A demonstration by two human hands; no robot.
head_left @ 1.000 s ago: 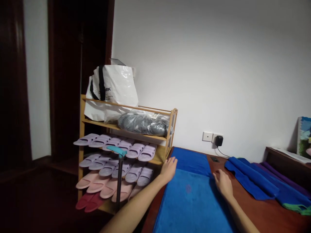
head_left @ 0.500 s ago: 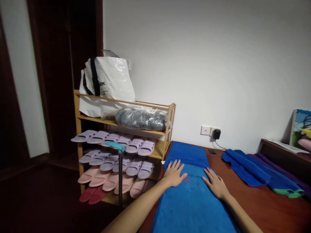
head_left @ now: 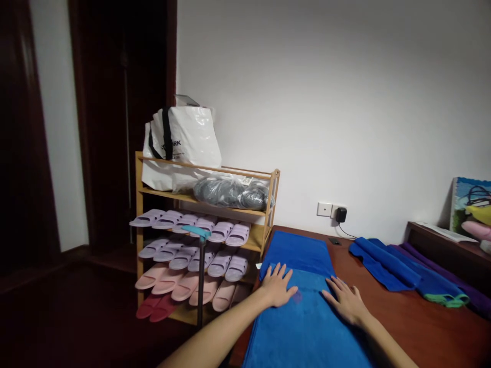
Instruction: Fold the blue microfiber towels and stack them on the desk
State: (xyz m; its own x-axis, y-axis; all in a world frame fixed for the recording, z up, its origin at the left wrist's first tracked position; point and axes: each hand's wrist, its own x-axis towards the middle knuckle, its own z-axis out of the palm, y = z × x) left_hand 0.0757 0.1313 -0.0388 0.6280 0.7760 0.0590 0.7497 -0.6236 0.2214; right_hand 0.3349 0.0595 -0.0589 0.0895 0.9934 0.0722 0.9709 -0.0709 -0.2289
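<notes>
A long blue towel [head_left: 307,332] lies flat along the left side of the reddish-brown table, running toward me. Near its far end, a darker blue cloth [head_left: 301,248] shows beyond its edge. My left hand [head_left: 276,287] rests palm down on the towel's left part, fingers spread. Across from it, my right hand [head_left: 347,300] lies on the right edge of the towel, fingers stretched out. A small purple mark [head_left: 298,296] shows on the towel beside my left thumb. Neither hand grips anything.
Folded blue and purple cloths [head_left: 399,271] lie at the right of the table [head_left: 399,327]. A wooden shoe rack [head_left: 274,204] with several slippers, a white bag [head_left: 195,133] and plastic-wrapped grey items stands left. A handle with a teal top [head_left: 197,231] rises before it. A black adapter [head_left: 340,214] is plugged into the wall.
The view has swung a little to the left, so the rack sits farther right in it. Both hands stay flat on the towel, the right one slightly nearer to me.
</notes>
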